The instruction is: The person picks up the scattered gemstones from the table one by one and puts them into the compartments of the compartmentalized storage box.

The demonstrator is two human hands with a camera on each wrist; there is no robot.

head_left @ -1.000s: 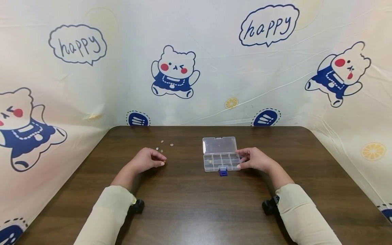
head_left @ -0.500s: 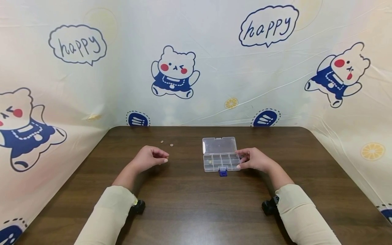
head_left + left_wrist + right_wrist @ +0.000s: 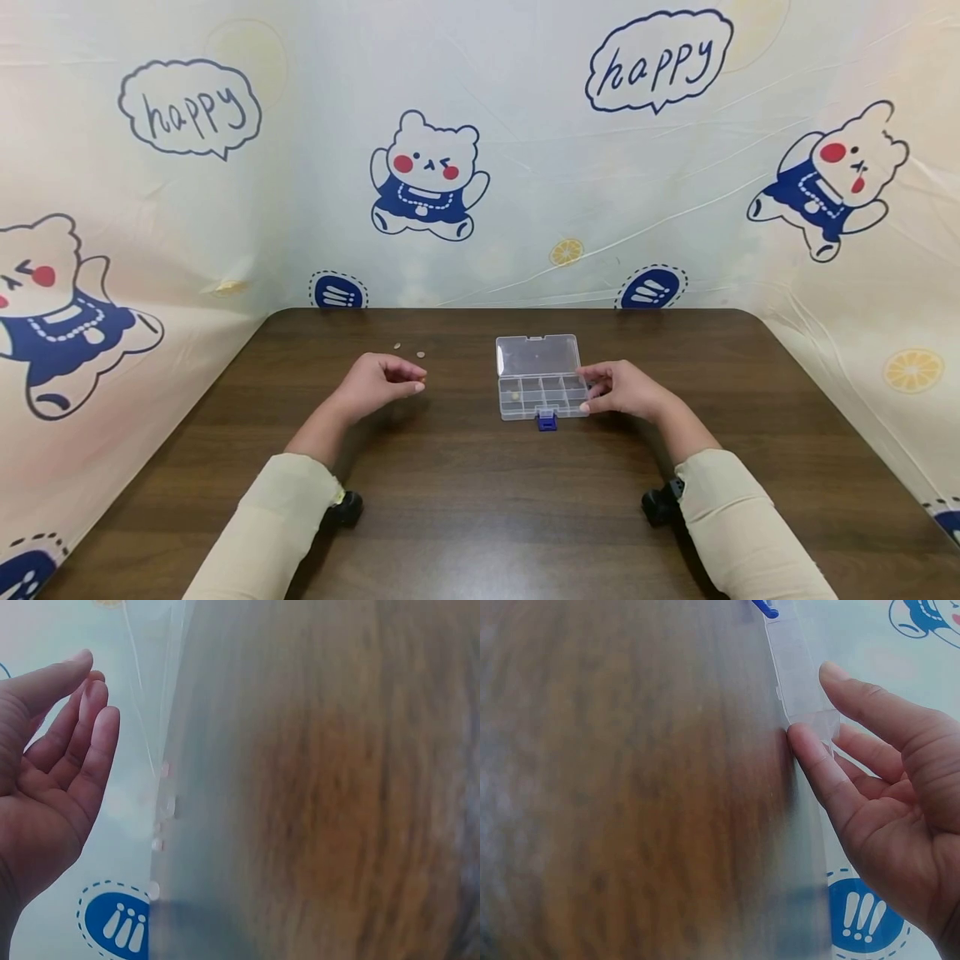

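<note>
In the head view a clear plastic compartment box [image 3: 535,398] lies with its lid [image 3: 537,357] tipped back and a blue latch [image 3: 547,422] at its front. One small pale bead-like piece [image 3: 515,396] sits in a left compartment. My right hand [image 3: 626,390] holds the box at its right end, thumb at the front corner. My left hand [image 3: 381,385] is in the air left of the box, thumb and index fingertips pinched together, with a speck of orange between them; the fingers mostly hide it. Just beyond it lie two small pale pieces [image 3: 421,355].
The left wrist view shows several small pieces [image 3: 171,806] near the edge of the brown wooden table [image 3: 480,500]. A printed cloth [image 3: 525,167] with bears stands around the table. A black wrist camera [image 3: 347,508] sits below the left cuff.
My left hand has moved right and slightly away from me, toward the box, covering two of the small pieces in the head view. My right hand and the box have stayed put.
</note>
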